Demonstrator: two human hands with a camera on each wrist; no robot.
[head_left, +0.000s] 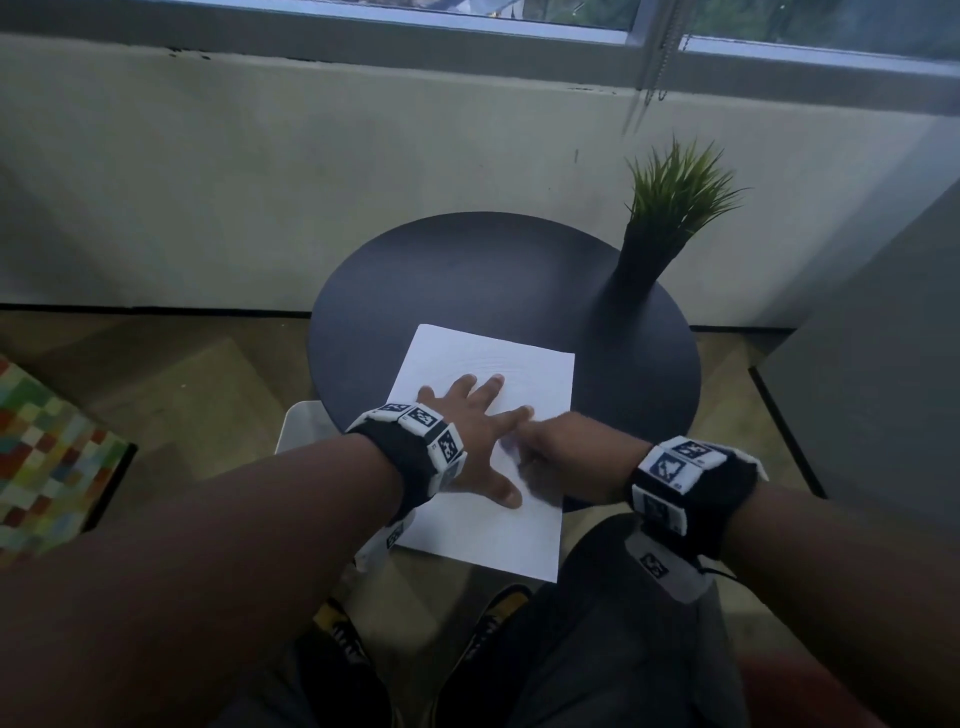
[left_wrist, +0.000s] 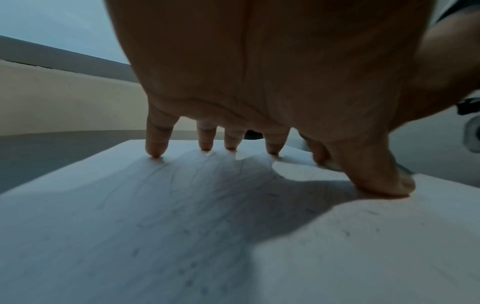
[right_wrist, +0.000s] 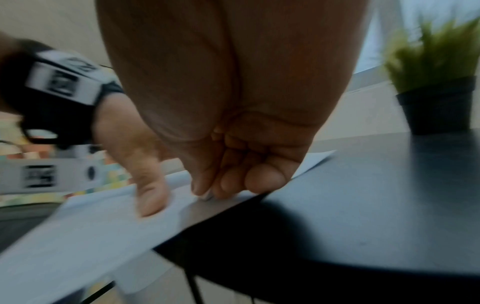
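A white sheet of paper (head_left: 488, 364) with faint pencil marks lies on a round dark table (head_left: 467, 270), its near end hanging over the table's edge. My left hand (head_left: 470, 441) is spread on it, fingertips (left_wrist: 155, 152) and thumb pressing the sheet (left_wrist: 182, 226) down. Just right of that thumb, my right hand (head_left: 550, 452) has its fingers curled and pinches a small pale object (right_wrist: 206, 197), perhaps an eraser, against the paper (right_wrist: 91, 226). The object (left_wrist: 332, 165) is mostly hidden by the fingers. The right wrist view is blurred.
A green plant in a black pot (head_left: 670, 208) stands at the table's far right. A wall and window sill lie beyond it. A chequered cushion (head_left: 41, 452) is on the left, a white seat (head_left: 304, 421) beside the table, and my knees and shoes are below.
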